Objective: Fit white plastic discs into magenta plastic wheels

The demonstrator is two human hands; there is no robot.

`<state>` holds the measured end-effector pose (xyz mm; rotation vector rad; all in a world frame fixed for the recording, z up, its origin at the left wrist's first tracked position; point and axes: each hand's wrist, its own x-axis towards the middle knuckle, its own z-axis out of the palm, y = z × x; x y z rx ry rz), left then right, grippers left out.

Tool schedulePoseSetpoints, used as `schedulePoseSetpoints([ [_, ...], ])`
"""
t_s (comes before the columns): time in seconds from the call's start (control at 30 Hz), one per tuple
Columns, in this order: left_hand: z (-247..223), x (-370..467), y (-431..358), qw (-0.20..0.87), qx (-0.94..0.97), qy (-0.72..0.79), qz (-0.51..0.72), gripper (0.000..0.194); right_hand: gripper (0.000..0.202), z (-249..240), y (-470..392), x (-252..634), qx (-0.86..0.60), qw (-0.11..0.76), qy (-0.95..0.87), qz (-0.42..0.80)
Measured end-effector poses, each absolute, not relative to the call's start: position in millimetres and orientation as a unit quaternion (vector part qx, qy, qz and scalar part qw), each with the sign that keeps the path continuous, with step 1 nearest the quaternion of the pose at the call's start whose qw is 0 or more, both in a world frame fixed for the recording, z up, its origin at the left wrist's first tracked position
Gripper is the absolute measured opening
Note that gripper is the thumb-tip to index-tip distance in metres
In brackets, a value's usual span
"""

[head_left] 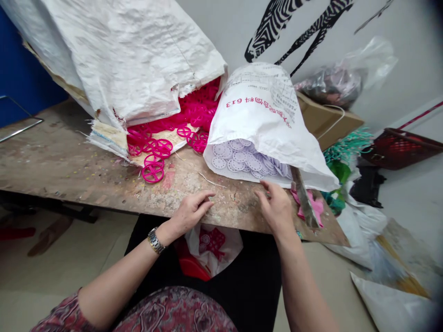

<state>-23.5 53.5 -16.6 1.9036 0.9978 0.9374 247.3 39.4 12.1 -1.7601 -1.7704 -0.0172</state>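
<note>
My left hand (192,210) is over the table's front edge, its fingers curled loosely and a little apart, nothing seen in them. Farther right, my right hand (275,206) has thumb and fingers apart, close below the mouth of a white printed sack (258,110). Pale lilac discs (238,159) with small holes fill that opening. Left of it, a larger white sack (131,55) lies open, with bright pink plastic wheels (153,169) spilling onto the wooden table (76,159). A flat blade-like strip (305,198) rests by pink pieces (316,207) beside my right hand.
Below the table edge, a white bag (228,249) with pink pieces sits between the legs. A cardboard box (327,117), teal strands (349,145) and a dark red basket (408,147) stand at the right. A foot (51,235) shows beneath the table at left.
</note>
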Motion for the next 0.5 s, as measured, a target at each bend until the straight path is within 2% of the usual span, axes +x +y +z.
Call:
schedulePoseSetpoints([
  [0.13,-19,-24,53,0.359,0.768,0.379,0.371,0.027,0.045,2,97,256,-0.703,0.234,-0.660,-0.126],
  [0.23,-20,-24,53,0.354,0.770,0.376,0.374,0.026,0.050,-3,126,258,-0.731,0.166,-0.643,-0.154],
  [0.3,-20,-25,54,0.352,0.771,0.375,0.375,0.026,0.047,-6,137,259,-0.739,0.137,-0.640,-0.159],
  [0.4,-21,-25,55,0.351,0.772,0.372,0.377,0.026,0.036,-9,142,262,-0.729,0.139,-0.649,-0.168],
  [0.5,-23,-25,55,0.353,0.770,0.373,0.379,0.027,0.031,-9,138,264,-0.711,0.185,-0.655,-0.176],
])
